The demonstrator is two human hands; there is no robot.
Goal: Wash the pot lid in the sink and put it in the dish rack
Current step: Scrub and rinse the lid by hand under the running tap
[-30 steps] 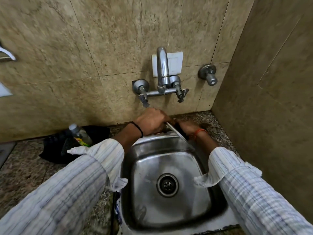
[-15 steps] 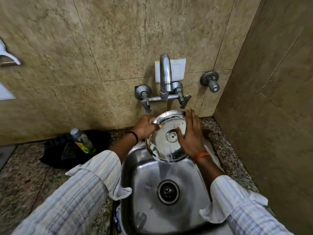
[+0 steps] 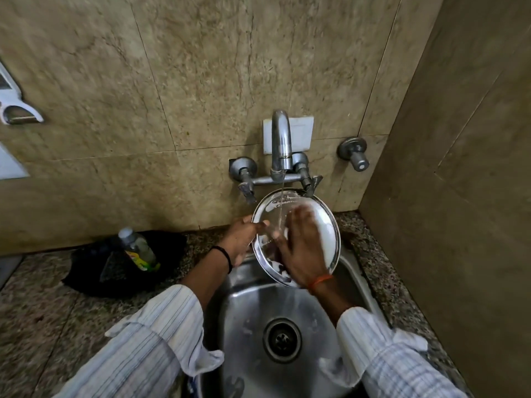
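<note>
A round steel pot lid is held tilted, face toward me, over the back of the steel sink. My left hand grips its left rim. My right hand lies flat on the lid's face with fingers spread, covering its middle. A thin stream of water runs from the tap onto the lid's upper part. No dish rack is in sight.
A plastic bottle lies on a black cloth on the granite counter, left of the sink. A second wall valve sticks out to the right of the tap. A tiled side wall closes in on the right.
The lid went from edge-on to facing me under the running tap. My right hand slid from its right side across its face. The lid sits a little higher.
</note>
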